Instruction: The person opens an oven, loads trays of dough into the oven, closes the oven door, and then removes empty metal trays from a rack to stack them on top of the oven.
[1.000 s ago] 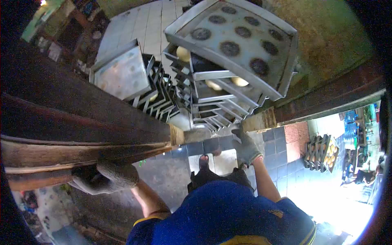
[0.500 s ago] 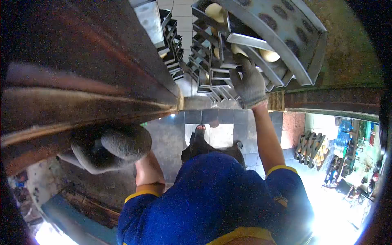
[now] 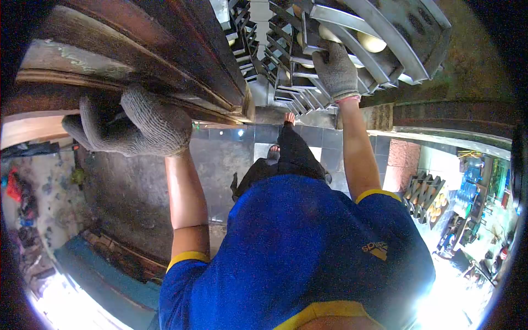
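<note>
My left hand [image 3: 132, 124], in a grey knitted glove, is closed at the edge of a dark wooden door [image 3: 165, 49], thumb above and curled fingers partly in shadow. My right hand [image 3: 337, 71], gloved the same way, is closed on the edge of a metal tray [image 3: 355, 22] in a stack of tilted trays. Its fingertips are partly hidden behind the metal. Pale round dough balls [image 3: 372, 42] show between the tray rims close to that hand.
More stacked trays [image 3: 242, 38] stand left of a narrow tiled gap. A raised sill [image 3: 269, 115] crosses the doorway, with my foot [image 3: 290, 117] at it. Behind on the right are another tray rack [image 3: 423, 192] with bread-coloured rounds and blue bottles [image 3: 467, 190].
My body has stepped forward, one foot now at the sill. The left arm is straighter, and the left hand sits higher in view at the door edge. The right hand stays at the trays.
</note>
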Motion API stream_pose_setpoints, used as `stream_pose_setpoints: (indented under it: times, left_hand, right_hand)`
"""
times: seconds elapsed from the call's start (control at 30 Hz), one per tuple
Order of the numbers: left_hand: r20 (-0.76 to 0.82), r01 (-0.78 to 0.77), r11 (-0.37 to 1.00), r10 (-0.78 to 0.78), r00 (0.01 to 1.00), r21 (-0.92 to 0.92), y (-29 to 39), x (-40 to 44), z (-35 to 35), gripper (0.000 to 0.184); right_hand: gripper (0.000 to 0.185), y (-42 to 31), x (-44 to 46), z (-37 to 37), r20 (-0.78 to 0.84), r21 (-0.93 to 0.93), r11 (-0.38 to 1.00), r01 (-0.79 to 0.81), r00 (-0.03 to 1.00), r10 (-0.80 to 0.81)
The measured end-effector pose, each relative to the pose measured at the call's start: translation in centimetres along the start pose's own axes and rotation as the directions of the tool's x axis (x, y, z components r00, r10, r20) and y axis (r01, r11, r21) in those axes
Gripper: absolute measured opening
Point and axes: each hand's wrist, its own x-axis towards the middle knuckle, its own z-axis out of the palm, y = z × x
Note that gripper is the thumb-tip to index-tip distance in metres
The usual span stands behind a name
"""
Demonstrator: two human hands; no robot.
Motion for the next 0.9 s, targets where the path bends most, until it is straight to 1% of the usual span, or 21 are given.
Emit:
stream_pose_setpoints:
  times: [0.03,0.07,0.1,0.2,0.23,0.3,0.33,0.37,0.43,0.47,0.53,0.57,0.6,0.63,0.7,0.73,0.77,0.8,0.83,0.87,0.9]
  left_hand:
    - [0.009,0.010,1.000,-0.010,1.000,-0.005,0.1,0.0,0.0,0.071]
    - [0.013,0.019,1.000,-0.018,1.000,-0.012,0.2,0.0,-0.1,0.071]
    - [0.017,0.025,1.000,-0.025,1.000,-0.016,0.3,0.0,-0.1,0.071]
    - [0.027,0.042,0.998,-0.041,0.999,-0.035,0.5,-0.1,0.1,0.072]
    - [0.032,0.050,0.998,-0.049,0.998,-0.042,0.5,-0.1,0.1,0.073]
    - [0.040,0.066,0.997,-0.064,0.997,-0.049,0.5,0.0,0.4,0.073]
    - [0.046,0.074,0.996,-0.071,0.996,-0.051,0.4,0.0,0.4,0.074]
    - [0.047,0.083,0.995,-0.080,0.996,-0.056,0.4,0.0,0.4,0.074]
    - [0.045,0.089,0.995,-0.087,0.995,-0.053,0.3,0.0,0.3,0.075]
    - [0.042,0.091,0.994,-0.089,0.995,-0.060,0.2,0.0,0.1,0.075]
    - [0.054,0.089,0.994,-0.086,0.995,-0.069,0.5,0.1,-0.4,0.076]
    - [0.063,0.088,0.994,-0.083,0.995,-0.070,0.6,0.1,-0.5,0.076]
    - [0.074,0.093,0.993,-0.088,0.993,-0.066,0.7,0.1,-0.7,0.076]
    - [0.080,0.092,0.994,-0.087,0.993,-0.061,1.0,0.2,-0.9,0.077]
    - [0.080,0.076,0.996,-0.071,0.994,-0.051,1.6,0.6,-1.5,0.077]
    - [0.066,-0.132,0.988,0.126,0.990,0.085,2.3,1.2,-1.3,0.072]
    - [0.200,-0.238,0.970,0.224,0.954,0.052,3.4,1.9,-1.2,0.066]
    - [0.328,-0.331,0.944,0.315,0.891,-0.007,4.8,2.9,-1.0,0.060]
    - [0.521,-0.353,0.929,0.358,0.774,-0.114,6.7,4.4,-0.1,0.058]
    - [0.746,-0.304,0.943,0.301,0.594,-0.138,8.7,6.1,1.4,0.056]
    - [0.896,-0.278,0.956,0.198,0.398,-0.088,10.1,7.4,3.2,0.056]
  right_hand:
    - [0.046,-0.1,0.2,-0.1,-0.009,0.003,1.000,-0.012,1.000,0.012]
    - [0.047,-0.1,0.6,-0.3,0.099,-0.068,0.995,-0.073,0.992,0.080]
    - [0.047,0.0,0.6,-0.4,0.088,-0.066,0.995,-0.077,0.993,0.082]
    - [0.058,0.2,0.5,-0.7,0.107,0.050,0.996,-0.077,0.992,0.071]
    - [0.058,0.2,0.4,-0.9,0.102,0.048,0.995,-0.084,0.992,0.079]
    - [0.045,0.1,0.6,-1.2,0.136,-0.028,0.995,-0.091,0.986,0.094]
    - [0.045,0.4,0.7,-1.0,0.119,0.016,0.998,-0.062,0.991,0.059]
    - [0.045,0.8,0.6,-0.9,0.110,0.012,0.998,-0.063,0.992,0.061]
    - [0.046,0.8,1.1,-1.0,0.108,-0.021,1.000,-0.014,0.994,0.016]
    - [0.046,0.8,1.0,-0.9,0.061,-0.012,1.000,0.018,0.998,-0.018]
    - [0.047,0.4,1.2,-0.7,0.040,-0.004,1.000,0.014,0.999,-0.014]
    - [0.048,0.2,0.5,-0.8,0.040,0.000,1.000,0.005,0.999,-0.005]
    - [0.050,0.3,0.4,-0.8,0.113,0.023,0.999,-0.048,0.993,0.045]
    - [0.050,0.3,0.1,-1.0,0.124,0.017,0.999,-0.041,0.992,0.038]
    - [0.051,-0.1,0.7,-1.0,0.098,-0.054,0.998,-0.012,0.995,0.017]
    - [0.051,-0.2,0.9,-0.9,0.092,-0.053,0.999,-0.006,0.996,0.011]
    - [0.051,-0.2,0.9,-0.8,0.097,-0.052,0.998,-0.022,0.995,0.027]
    - [0.051,-0.2,0.8,-0.9,0.109,-0.054,0.998,-0.035,0.993,0.041]
    - [0.051,-0.2,0.8,-0.9,0.125,-0.058,0.997,-0.045,0.991,0.052]
    - [0.052,-0.1,1.0,-0.8,0.136,-0.062,0.996,-0.057,0.989,0.065]
    - [0.052,-0.4,1.0,-1.0,0.147,-0.062,0.997,-0.040,0.988,0.049]
